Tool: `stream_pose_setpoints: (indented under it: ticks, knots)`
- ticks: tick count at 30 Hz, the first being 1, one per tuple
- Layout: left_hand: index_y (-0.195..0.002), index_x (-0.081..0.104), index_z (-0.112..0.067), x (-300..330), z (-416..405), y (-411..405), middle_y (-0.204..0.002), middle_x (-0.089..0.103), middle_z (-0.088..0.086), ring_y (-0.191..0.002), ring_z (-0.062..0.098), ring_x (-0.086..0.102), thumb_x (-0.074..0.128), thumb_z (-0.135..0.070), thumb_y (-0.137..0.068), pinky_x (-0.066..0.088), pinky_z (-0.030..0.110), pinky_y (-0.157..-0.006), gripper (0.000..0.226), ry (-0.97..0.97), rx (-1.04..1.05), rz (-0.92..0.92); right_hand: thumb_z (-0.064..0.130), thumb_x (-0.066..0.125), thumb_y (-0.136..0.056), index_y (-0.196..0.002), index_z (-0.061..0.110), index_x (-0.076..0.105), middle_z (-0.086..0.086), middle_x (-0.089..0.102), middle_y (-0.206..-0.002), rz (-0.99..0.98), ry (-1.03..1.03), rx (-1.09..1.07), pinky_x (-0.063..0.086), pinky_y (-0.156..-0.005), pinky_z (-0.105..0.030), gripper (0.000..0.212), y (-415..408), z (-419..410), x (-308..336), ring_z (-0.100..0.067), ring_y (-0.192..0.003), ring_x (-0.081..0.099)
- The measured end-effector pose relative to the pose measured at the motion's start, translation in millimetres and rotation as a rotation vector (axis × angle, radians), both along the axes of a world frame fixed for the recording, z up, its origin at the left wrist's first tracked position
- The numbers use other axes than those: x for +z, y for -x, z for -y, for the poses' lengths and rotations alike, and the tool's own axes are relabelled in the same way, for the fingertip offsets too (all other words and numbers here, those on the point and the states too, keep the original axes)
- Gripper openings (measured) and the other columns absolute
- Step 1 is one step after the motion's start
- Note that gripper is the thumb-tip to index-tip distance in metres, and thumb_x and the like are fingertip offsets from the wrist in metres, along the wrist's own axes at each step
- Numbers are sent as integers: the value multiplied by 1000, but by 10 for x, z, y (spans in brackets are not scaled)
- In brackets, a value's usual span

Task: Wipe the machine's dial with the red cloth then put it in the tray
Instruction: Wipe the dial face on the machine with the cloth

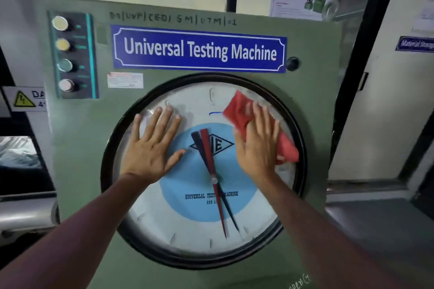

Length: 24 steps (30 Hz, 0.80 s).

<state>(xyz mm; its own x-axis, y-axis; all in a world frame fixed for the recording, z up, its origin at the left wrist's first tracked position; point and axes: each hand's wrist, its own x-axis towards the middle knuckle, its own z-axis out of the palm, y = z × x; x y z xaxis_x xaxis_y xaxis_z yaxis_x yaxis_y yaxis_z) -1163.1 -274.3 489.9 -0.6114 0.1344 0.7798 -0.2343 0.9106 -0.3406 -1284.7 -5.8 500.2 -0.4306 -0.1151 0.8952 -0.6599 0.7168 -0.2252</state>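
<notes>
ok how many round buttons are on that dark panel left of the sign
4, stacked in a column on the dark panel: white top button, yellow button below it, green button third, white bottom button lowest. None look hidden.

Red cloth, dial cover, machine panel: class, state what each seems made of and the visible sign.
Red cloth: soft woven fabric, probably; it folds and bunches under the right hand.
Dial cover: likely glass or clear plastic; faint glare, pointers behind it.
Machine panel: apparently painted metal; flat matte green.
</notes>
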Motion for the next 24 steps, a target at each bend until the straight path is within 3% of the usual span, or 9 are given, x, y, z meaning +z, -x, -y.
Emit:
stream_pose_setpoints:
  ticks: [3, 6, 10, 15, 19, 24]
  knots:
    - [-173, 12, -19, -77, 97, 116, -182, 7, 8, -168, 28, 5, 23, -70, -104, -5, 59, -134, 86, 26, -19, -69, 68, 40, -104, -170, 10, 28, -12, 20, -181, 29, -132, -79, 11, -133, -67, 89, -22, 124, -542, -34, -169, 14]
    - [-172, 15, -17, -76, 66, 112, -181, 11, 7, -168, 28, 10, 27, -69, -104, -2, 59, -134, 86, 35, -14, -105, 78, 31, -100, -173, 13, 18, -12, 13, -183, 9, -75, -111, 6, -133, -68, 98, -9, 459, -256, -34, -170, 7]
    - [-171, 20, -10, -74, 63, 75, -181, 14, 8, -167, 27, 13, 27, -66, -105, 1, 58, -135, 87, 31, 1, -115, 87, 32, -95, -173, 15, 20, -10, 12, -183, -150, -278, 46, 4, -133, -67, 106, -156, 905, 112, -33, -170, 5]
    - [-170, 21, -8, -72, 76, 74, -180, 18, 10, -167, 28, 16, 33, -66, -104, 2, 58, -135, 89, 63, -10, -139, 85, 47, -93, -172, 22, 25, -3, 18, -182, -254, -490, 154, 12, -132, -65, 103, -94, 529, -91, -27, -170, 10]
    - [-171, 18, -10, -71, 62, 76, -180, 18, 9, -167, 27, 15, 31, -65, -104, -1, 56, -135, 88, 53, -3, -145, 83, 38, -98, -173, 21, 20, -3, 15, -183, -184, -340, 30, 10, -134, -62, 99, 126, 358, 61, -25, -170, 7]
    - [-171, 17, -11, -96, 51, 102, -180, 15, 8, -167, 26, 14, 32, -66, -104, 0, 57, -135, 88, 44, 6, -147, 83, 34, -98, -174, 18, 16, -6, 10, -184, 48, -115, -78, 8, -132, -69, 102, -71, 142, -659, -30, -170, 3]
